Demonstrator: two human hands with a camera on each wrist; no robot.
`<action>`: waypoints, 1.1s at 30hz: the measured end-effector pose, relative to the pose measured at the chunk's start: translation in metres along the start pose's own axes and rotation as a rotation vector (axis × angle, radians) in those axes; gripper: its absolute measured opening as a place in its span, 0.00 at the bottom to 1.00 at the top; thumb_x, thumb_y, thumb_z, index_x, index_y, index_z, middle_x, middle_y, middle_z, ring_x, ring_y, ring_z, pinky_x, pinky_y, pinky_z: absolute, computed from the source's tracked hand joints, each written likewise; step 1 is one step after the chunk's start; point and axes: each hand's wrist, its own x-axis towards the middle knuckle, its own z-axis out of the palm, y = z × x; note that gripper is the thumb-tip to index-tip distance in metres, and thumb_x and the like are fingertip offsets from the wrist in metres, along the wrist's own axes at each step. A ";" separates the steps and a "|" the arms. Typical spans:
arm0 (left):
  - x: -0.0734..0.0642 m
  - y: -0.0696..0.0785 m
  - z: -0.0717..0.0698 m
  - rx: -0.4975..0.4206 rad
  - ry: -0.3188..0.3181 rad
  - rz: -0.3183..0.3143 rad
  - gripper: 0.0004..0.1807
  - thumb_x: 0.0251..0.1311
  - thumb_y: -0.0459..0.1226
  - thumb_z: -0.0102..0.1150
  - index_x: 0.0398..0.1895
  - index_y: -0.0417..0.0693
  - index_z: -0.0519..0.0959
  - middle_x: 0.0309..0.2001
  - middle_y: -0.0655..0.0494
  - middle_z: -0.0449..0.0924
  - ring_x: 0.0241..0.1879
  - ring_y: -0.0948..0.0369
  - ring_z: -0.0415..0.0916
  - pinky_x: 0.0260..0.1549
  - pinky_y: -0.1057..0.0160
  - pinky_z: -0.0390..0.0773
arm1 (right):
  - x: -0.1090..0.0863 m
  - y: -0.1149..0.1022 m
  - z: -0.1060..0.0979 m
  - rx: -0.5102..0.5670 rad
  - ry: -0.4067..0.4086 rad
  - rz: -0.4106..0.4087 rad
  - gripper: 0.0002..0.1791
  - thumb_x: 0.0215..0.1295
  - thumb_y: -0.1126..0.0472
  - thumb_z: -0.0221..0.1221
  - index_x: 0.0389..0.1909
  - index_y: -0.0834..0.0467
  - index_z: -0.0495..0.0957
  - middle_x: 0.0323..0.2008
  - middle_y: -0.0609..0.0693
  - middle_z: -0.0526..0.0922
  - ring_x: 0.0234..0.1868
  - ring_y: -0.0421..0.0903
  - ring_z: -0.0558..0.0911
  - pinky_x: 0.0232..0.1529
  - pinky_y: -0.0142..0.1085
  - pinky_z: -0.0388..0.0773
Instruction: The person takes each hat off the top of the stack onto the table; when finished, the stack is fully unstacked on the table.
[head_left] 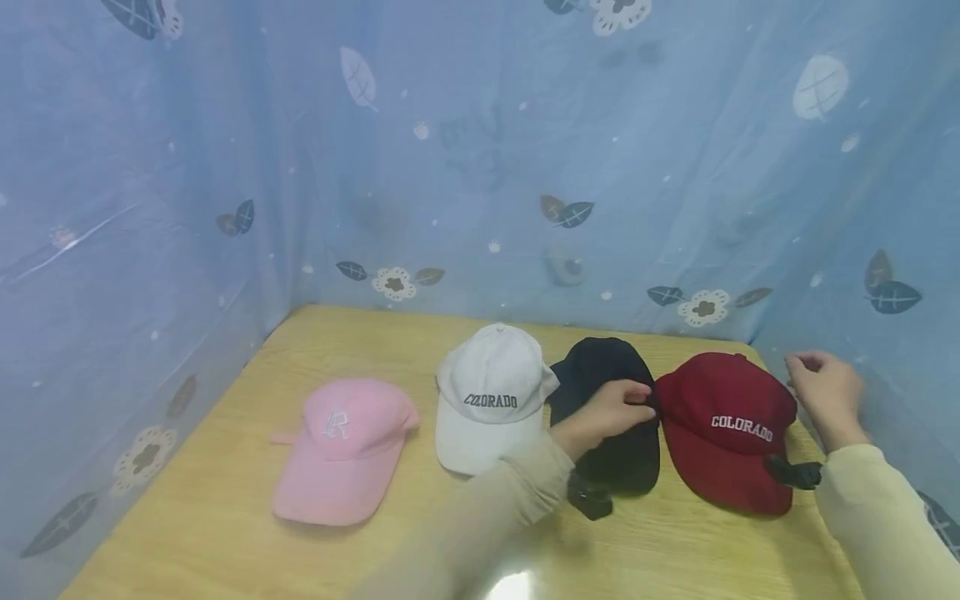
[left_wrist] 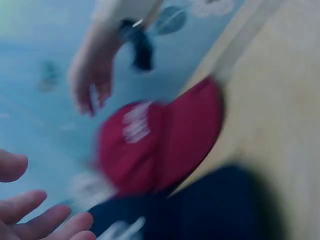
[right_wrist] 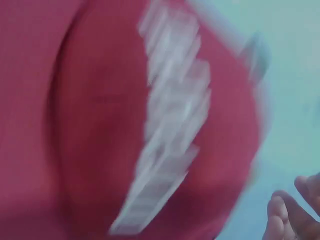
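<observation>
Four caps would be too exact a tally, so several caps lie in a row on the table. My left hand (head_left: 609, 410) hovers over a dark navy cap (head_left: 606, 367), its fingers apart and holding nothing in the left wrist view. The hand hides part of that cap's front. Beside it lies a red cap (head_left: 723, 400) with white COLORADO lettering, brim toward me. Just off the red cap's right side is my right hand (head_left: 828, 396), loosely bent, with nothing in its fingers (right_wrist: 280, 210).
Left of the navy cap sits a white cap (head_left: 491, 375) with dark COLORADO lettering. A pink cap (head_left: 348, 450) lies farther left, its strap sticking out. Blue patterned curtains (head_left: 480, 150) enclose the wooden table (head_left: 202, 517) at the back and sides.
</observation>
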 end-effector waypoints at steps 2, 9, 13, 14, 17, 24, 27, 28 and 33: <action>-0.016 0.001 -0.046 0.065 0.026 0.123 0.19 0.59 0.32 0.56 0.54 0.39 0.74 0.52 0.46 0.76 0.49 0.56 0.75 0.40 0.68 0.76 | -0.007 -0.034 0.004 0.010 0.044 -0.083 0.24 0.68 0.53 0.44 0.51 0.70 0.73 0.40 0.68 0.77 0.20 0.27 0.68 0.23 0.33 0.70; -0.109 -0.018 -0.214 0.186 0.318 0.165 0.19 0.62 0.34 0.52 0.57 0.41 0.70 0.55 0.46 0.73 0.52 0.50 0.72 0.53 0.54 0.72 | -0.032 -0.150 0.079 0.196 0.110 -0.396 0.15 0.67 0.59 0.51 0.45 0.65 0.78 0.40 0.62 0.81 0.25 0.26 0.72 0.22 0.22 0.67; -0.173 -0.048 -0.271 0.305 0.463 0.087 0.19 0.64 0.35 0.50 0.58 0.40 0.69 0.55 0.43 0.73 0.53 0.46 0.70 0.54 0.48 0.70 | -0.067 -0.203 0.143 0.322 -0.002 -0.463 0.11 0.64 0.61 0.55 0.42 0.63 0.79 0.37 0.58 0.83 0.26 0.43 0.79 0.23 0.30 0.72; -0.188 -0.057 -0.281 0.345 0.495 0.072 0.19 0.64 0.34 0.50 0.58 0.38 0.69 0.54 0.40 0.73 0.53 0.44 0.70 0.53 0.47 0.70 | -0.077 -0.214 0.158 0.351 -0.051 -0.466 0.11 0.64 0.61 0.55 0.42 0.62 0.80 0.37 0.57 0.83 0.26 0.46 0.79 0.23 0.32 0.73; -0.227 -0.087 -0.302 0.455 0.580 -0.021 0.20 0.65 0.36 0.49 0.56 0.33 0.69 0.53 0.34 0.72 0.50 0.39 0.71 0.49 0.44 0.72 | -0.108 -0.249 0.204 0.400 -0.204 -0.480 0.10 0.62 0.62 0.57 0.42 0.61 0.80 0.36 0.56 0.83 0.26 0.47 0.80 0.25 0.34 0.76; -0.271 -0.148 -0.308 0.521 0.509 -0.371 0.32 0.65 0.50 0.48 0.58 0.28 0.65 0.56 0.29 0.68 0.54 0.36 0.66 0.49 0.39 0.68 | -0.166 -0.290 0.275 0.298 -0.514 -0.485 0.18 0.62 0.57 0.56 0.49 0.63 0.76 0.43 0.57 0.82 0.38 0.50 0.81 0.40 0.40 0.79; -0.272 -0.158 -0.304 0.487 0.514 -0.449 0.39 0.62 0.56 0.46 0.59 0.27 0.63 0.57 0.28 0.65 0.56 0.35 0.62 0.52 0.37 0.64 | -0.180 -0.297 0.296 0.285 -0.576 -0.452 0.19 0.65 0.55 0.53 0.51 0.63 0.75 0.44 0.57 0.81 0.40 0.48 0.81 0.44 0.41 0.78; -0.271 -0.159 -0.303 0.479 0.519 -0.463 0.40 0.62 0.57 0.46 0.59 0.28 0.63 0.58 0.28 0.64 0.57 0.34 0.61 0.53 0.37 0.63 | -0.184 -0.298 0.301 0.300 -0.584 -0.439 0.19 0.65 0.55 0.53 0.50 0.63 0.75 0.44 0.56 0.82 0.40 0.48 0.81 0.44 0.39 0.78; -0.268 -0.160 -0.305 0.457 0.517 -0.441 0.38 0.62 0.55 0.48 0.58 0.26 0.63 0.57 0.27 0.65 0.56 0.34 0.62 0.52 0.37 0.65 | -0.191 -0.300 0.313 0.390 -0.534 -0.418 0.14 0.65 0.59 0.53 0.44 0.63 0.78 0.42 0.55 0.83 0.37 0.44 0.81 0.39 0.33 0.78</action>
